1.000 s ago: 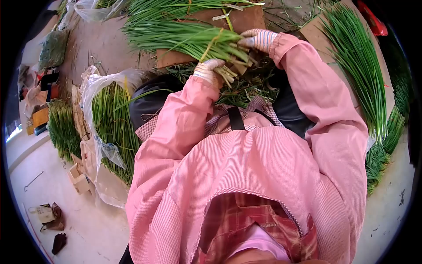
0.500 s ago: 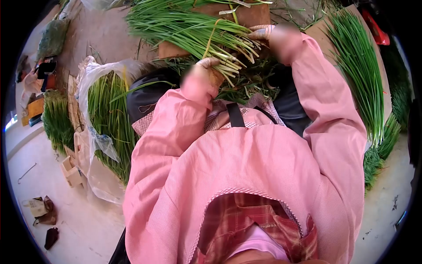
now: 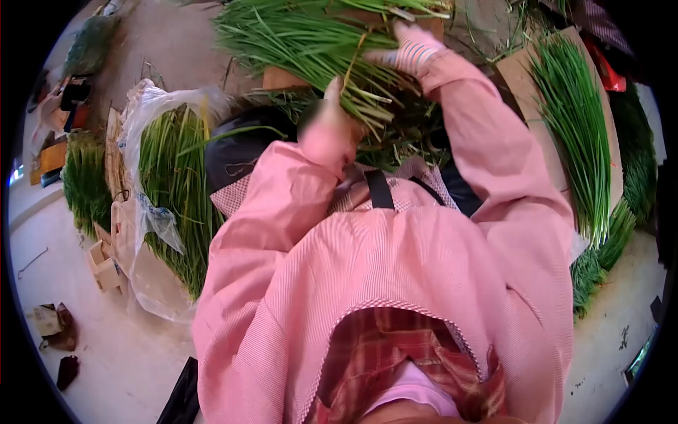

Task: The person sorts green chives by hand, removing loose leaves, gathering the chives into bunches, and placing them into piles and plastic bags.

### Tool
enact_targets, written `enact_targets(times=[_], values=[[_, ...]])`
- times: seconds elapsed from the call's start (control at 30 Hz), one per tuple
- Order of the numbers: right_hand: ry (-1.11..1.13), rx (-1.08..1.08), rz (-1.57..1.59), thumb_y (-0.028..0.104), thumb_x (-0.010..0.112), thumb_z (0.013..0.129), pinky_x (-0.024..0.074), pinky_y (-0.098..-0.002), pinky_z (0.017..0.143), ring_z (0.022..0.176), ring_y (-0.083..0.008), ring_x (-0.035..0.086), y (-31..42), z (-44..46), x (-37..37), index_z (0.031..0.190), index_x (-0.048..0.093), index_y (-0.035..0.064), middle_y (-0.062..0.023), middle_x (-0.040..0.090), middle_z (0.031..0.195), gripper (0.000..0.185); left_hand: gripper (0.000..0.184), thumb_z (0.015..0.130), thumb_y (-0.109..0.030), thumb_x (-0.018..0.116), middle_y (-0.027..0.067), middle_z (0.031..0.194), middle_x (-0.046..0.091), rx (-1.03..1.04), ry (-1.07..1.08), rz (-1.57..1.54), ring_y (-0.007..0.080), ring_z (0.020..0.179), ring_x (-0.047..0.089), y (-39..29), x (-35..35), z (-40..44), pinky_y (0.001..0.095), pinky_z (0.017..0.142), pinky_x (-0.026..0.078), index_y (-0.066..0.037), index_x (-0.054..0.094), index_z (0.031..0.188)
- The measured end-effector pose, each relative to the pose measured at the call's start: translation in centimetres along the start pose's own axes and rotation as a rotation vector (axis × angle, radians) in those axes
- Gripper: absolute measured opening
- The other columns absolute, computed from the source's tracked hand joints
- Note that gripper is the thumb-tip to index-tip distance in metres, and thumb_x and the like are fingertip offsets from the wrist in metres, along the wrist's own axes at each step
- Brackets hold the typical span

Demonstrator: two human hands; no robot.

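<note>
A bundle of long green chives [image 3: 282, 42] lies across the top of the view, its pale cut stems pointing right and down. Around the bundle runs a yellow band [image 3: 362, 41]. My left hand [image 3: 330, 116], partly blurred, grips the bundle from the near side, close to the band, with one finger or thumb pointing up along it. In a striped glove, my right hand [image 3: 413, 53] rests at the stem side with its fingers stretched out and apart over the bundle; the fingertips partly disappear among the stems.
Under the bundle shows a brown board [image 3: 282, 78]. At left stands an open plastic bag [image 3: 152, 272] of longer greens, beside another green bunch [image 3: 88, 180]. More chives [image 3: 575, 127] lie on cardboard [image 3: 519, 74] at right. Loose trimmings cover my lap.
My right hand has moved left from the stem ends onto the bundle, fingers spreading. My left hand keeps its grip, its finger or thumb now pointing up. The view has shifted slightly.
</note>
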State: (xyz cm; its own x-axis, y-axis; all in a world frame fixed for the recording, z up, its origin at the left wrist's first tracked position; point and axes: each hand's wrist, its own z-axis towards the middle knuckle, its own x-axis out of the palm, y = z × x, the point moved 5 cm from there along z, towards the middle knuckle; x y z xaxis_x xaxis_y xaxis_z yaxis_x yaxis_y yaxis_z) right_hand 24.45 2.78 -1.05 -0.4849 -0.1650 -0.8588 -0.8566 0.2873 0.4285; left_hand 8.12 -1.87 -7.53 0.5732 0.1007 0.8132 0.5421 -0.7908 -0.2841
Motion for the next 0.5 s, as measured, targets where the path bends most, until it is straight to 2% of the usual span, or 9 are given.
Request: enact_targets(times=[0.07, 0.1, 0.17, 0.23, 0.27, 0.37, 0.43, 0.47, 0.5], values=[[0.104, -0.057, -0.073, 0.063, 0.067, 0.05, 0.0335, -0.0404, 0.094, 0.115, -0.0402, 0.035, 3.1, -1.1, 0.6, 0.13, 0.027, 0.0036, -0.0281, 0.038, 0.122, 0.108, 0.064, 0.08, -0.058, 0.038, 0.0159, 0.121, 0.045, -0.089, -0.071, -0.003, 0.0374, 0.108, 0.043, -0.2, 0.5, -0.6, 0.0565, 0.09, 0.032, -0.008, 0.041, 0.121], [0.079, -0.096, -0.166, 0.056, 0.07, 0.051, 0.0354, -0.0417, 0.091, 0.115, -0.0385, 0.036, 4.5, -2.0, 1.1, 0.13, 0.026, 0.0038, -0.0253, 0.039, 0.121, 0.105, 0.068, 0.079, -0.06, 0.039, 0.0163, 0.123, 0.043, -0.205, -0.053, -0.087, 0.0376, 0.11, 0.042, -0.2, 0.4, -0.9, 0.0561, 0.092, 0.031, -0.008, 0.039, 0.123], [0.064, -0.149, -0.266, 0.044, 0.071, 0.055, 0.0394, -0.0417, 0.087, 0.109, -0.035, 0.043, 6.6, -3.5, 1.3, 0.129, 0.027, 0.0037, -0.0216, 0.045, 0.116, 0.095, 0.071, 0.079, -0.06, 0.038, 0.0164, 0.13, 0.035, -0.192, -0.137, 0.036, 0.0358, 0.117, 0.035, -1.0, -0.2, -0.5, 0.0542, 0.097, 0.024, -0.009, 0.032, 0.129], [-0.075, -0.251, -0.328, 0.03, 0.07, 0.057, 0.0442, -0.0388, 0.08, 0.099, -0.0329, 0.05, 6.8, -2.7, 3.2, 0.126, 0.031, 0.0043, -0.0181, 0.05, 0.107, 0.083, 0.076, 0.077, -0.063, 0.036, 0.0118, 0.136, 0.028, -0.309, 0.263, 0.269, 0.0331, 0.123, 0.027, 0.0, -1.7, 1.8, 0.0532, 0.1, 0.019, -0.011, 0.026, 0.132], [-0.124, -0.285, -0.318, 0.023, 0.067, 0.059, 0.0464, -0.0375, 0.076, 0.092, -0.0326, 0.053, 7.0, -2.5, 3.9, 0.124, 0.034, 0.0051, -0.0168, 0.054, 0.1, 0.075, 0.076, 0.077, -0.063, 0.036, 0.0118, 0.136, 0.028, -0.307, 0.274, 0.274, 0.0331, 0.123, 0.027, -0.2, -1.2, 1.4, 0.0532, 0.1, 0.019, -0.011, 0.026, 0.132], [0.062, -0.288, -0.271, 0.017, 0.066, 0.058, 0.0474, -0.038, 0.073, 0.089, -0.0295, 0.055, 6.9, -3.1, 5.6, 0.122, 0.031, 0.0052, -0.0167, 0.054, 0.096, 0.074, 0.063, 0.079, -0.049, 0.048, 0.0106, 0.12, 0.044, -0.293, 0.181, 0.895, 0.0244, 0.111, 0.039, -0.7, -1.3, -3.4, 0.0399, 0.095, 0.029, -0.005, 0.038, 0.124], [0.018, -0.27, -0.263, 0.014, 0.066, 0.059, 0.0474, -0.0367, 0.072, 0.09, -0.0298, 0.056, 6.8, -5.8, 6.9, 0.123, 0.029, 0.007, -0.016, 0.054, 0.097, 0.074, 0.054, 0.08, -0.039, 0.056, 0.0097, 0.11, 0.054, -0.263, 0.112, 1.319, 0.0186, 0.104, 0.048, -2.2, -0.3, -6.2, 0.031, 0.091, 0.036, -0.001, 0.046, 0.118], [0.116, -0.303, -0.307, 0.016, 0.059, 0.068, 0.0469, -0.0378, 0.074, 0.094, -0.0285, 0.054, 6.5, -7.8, 8.1, 0.124, 0.031, 0.0081, -0.0151, 0.053, 0.103, 0.064, 0.047, 0.076, -0.027, 0.064, 0.0086, 0.103, 0.057, -0.306, 0.218, 1.366, 0.0163, 0.098, 0.051, -2.3, 1.3, -7.3, 0.0289, 0.086, 0.04, 0.001, 0.051, 0.112], [0.217, -0.336, -0.354, 0.019, 0.052, 0.076, 0.0464, -0.0388, 0.076, 0.098, -0.0271, 0.053, 5.9, -9.4, 9.2, 0.126, 0.032, 0.0091, -0.0142, 0.052, 0.109, 0.054, 0.047, 0.078, -0.029, 0.062, 0.0076, 0.101, 0.058, -0.263, 0.353, 1.227, 0.0158, 0.097, 0.052, -2.0, 1.3, -7.6, 0.0297, 0.083, 0.042, -0.001, 0.05, 0.113]])
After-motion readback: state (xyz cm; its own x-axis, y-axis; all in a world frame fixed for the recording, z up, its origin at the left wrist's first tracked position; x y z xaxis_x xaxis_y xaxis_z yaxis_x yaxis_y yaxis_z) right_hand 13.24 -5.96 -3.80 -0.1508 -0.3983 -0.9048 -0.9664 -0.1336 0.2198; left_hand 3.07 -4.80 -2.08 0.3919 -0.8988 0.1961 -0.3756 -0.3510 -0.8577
